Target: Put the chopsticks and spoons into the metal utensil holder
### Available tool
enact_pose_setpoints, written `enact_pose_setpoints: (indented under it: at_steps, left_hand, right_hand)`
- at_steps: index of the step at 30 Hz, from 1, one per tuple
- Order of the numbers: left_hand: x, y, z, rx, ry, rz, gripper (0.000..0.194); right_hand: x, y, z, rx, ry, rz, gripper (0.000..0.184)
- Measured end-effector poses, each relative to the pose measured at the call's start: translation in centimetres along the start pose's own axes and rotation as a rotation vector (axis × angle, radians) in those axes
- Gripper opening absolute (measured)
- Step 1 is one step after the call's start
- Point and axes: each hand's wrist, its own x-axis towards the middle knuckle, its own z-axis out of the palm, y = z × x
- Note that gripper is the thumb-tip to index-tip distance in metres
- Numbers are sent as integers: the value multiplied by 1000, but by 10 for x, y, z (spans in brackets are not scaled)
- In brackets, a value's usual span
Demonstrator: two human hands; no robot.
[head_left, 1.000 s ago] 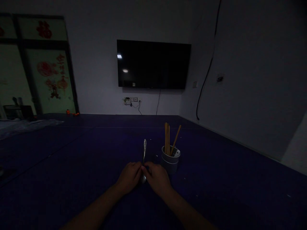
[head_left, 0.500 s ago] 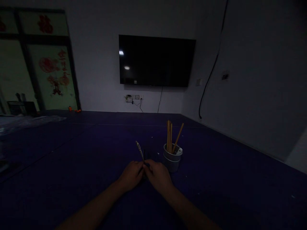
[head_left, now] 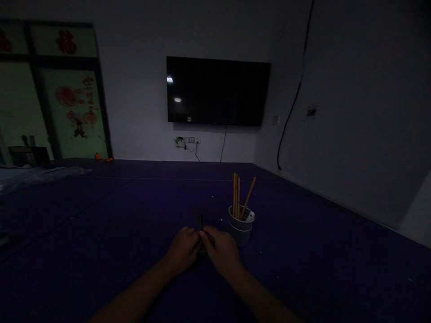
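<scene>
My left hand (head_left: pixel 183 248) and my right hand (head_left: pixel 221 248) meet in front of me, closed, with thumbs and fingertips together. A spoon (head_left: pixel 196 216) is pinched between them; its slim handle leans up and left, looking dark and blurred. Beside it rises a second thin dark piece (head_left: pixel 202 220), whose kind I cannot make out. Below the fingertips a small part of something duller shows, mostly hidden by the hands. Just right of my right hand stands a grey cup (head_left: pixel 239 228) with several wooden chopsticks (head_left: pixel 236 197) upright in it.
The dark blue surface (head_left: pixel 151 206) carries small white scraps. Clear plastic sheeting (head_left: pixel 43 177) lies at the far left, near small orange objects (head_left: pixel 97 156). A television (head_left: pixel 218 92) hangs on the back wall above sockets (head_left: pixel 188 140). A black cable (head_left: pixel 292 107) hangs down the right wall.
The spoon's silver handle, upright and bright a second ago, tilted left and now looks dark. The thin dark piece beside it has come into sight. Both hands stay together; the view shifted slightly.
</scene>
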Motion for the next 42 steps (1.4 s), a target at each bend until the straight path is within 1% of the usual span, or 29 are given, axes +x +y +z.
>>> enact_pose_setpoints:
  at_steps: [3,8,12,15,19,21,22,23,25,27,29,30,33,35,38,40,42]
  left_hand:
    - [-1,-1,1,31,8,38,20]
    - [-1,0,0,7,20,38,23]
    - [-1,1,0,3,14,51,19]
    - [-1,1,1,8,7,62,17]
    - [0,3,-2,14,-31,48,23]
    - [0,6,-6,25,-74,16,28]
    - [1,8,-8,28,-95,-5,31]
    - [1,9,-9,27,-114,-25,35]
    - [1,11,-12,15,-146,-67,44]
    - [1,11,-12,-2,-173,-107,50]
    - [1,11,-11,-11,-200,-131,49]
    - [1,10,-10,-12,-213,-134,48]
    - [2,10,-9,-11,-243,-122,44]
    - [2,10,-10,-7,-248,-124,43]
    - [1,11,-10,-4,-240,-129,43]
    - [1,10,-10,-11,-238,-122,43]
    - [1,9,-10,-20,-248,-113,42]
  right_hand:
    - [0,1,1,-5,38,-18,38]
    - [-1,0,3,28,61,-18,36]
    - [-2,0,4,34,89,-29,31]
    - [-2,1,7,46,128,-71,29]
    - [-2,1,9,51,209,-114,28]
    - [-1,2,6,72,299,-141,28]
    - [-2,2,2,82,373,-165,29]
    - [-2,3,-2,88,462,-191,30]
    - [-2,8,-15,73,688,-225,32]
    - [-1,15,-31,33,883,-165,34]
    - [3,23,-48,50,1017,-36,36]
    - [6,28,-56,88,1062,39,36]
    - [14,38,-74,204,1093,187,36]
    - [18,43,-79,268,1062,232,37]
    - [21,47,-78,325,970,267,38]
    - [21,48,-75,281,896,286,38]
    - [21,48,-72,162,836,303,38]
